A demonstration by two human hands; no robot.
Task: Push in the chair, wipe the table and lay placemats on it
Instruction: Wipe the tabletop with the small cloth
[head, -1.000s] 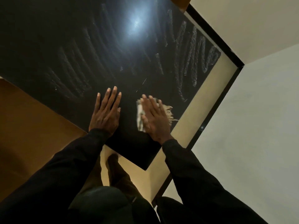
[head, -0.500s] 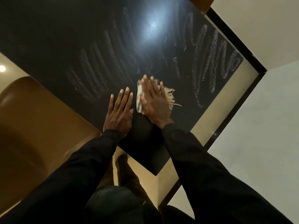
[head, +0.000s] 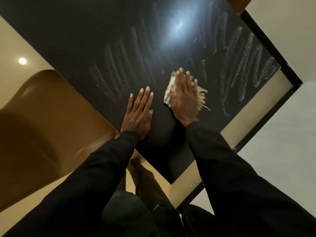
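A glossy black table [head: 106, 36] fills the upper half of the view, streaked with wet wipe marks. My right hand [head: 183, 98] lies flat, fingers together, pressing a pale fringed cloth [head: 171, 88] onto the tabletop near the front corner. My left hand [head: 138, 113] rests flat on the table just left of it, fingers extended, holding nothing. A brown chair [head: 42, 117] stands at the table's left edge, its seat partly under the tabletop. No placemats are in view.
A beige floor with a black border strip [head: 266, 117] runs along the table's right side, and a pale wall area [head: 282, 151] lies beyond it. My legs and foot [head: 142, 173] show below the table corner. A ceiling light reflects on the tabletop [head: 176, 24].
My right hand has slid the cloth away from me and slightly right across the table. My left hand stays planted flat. The view has shifted, bringing more of the chair into sight.
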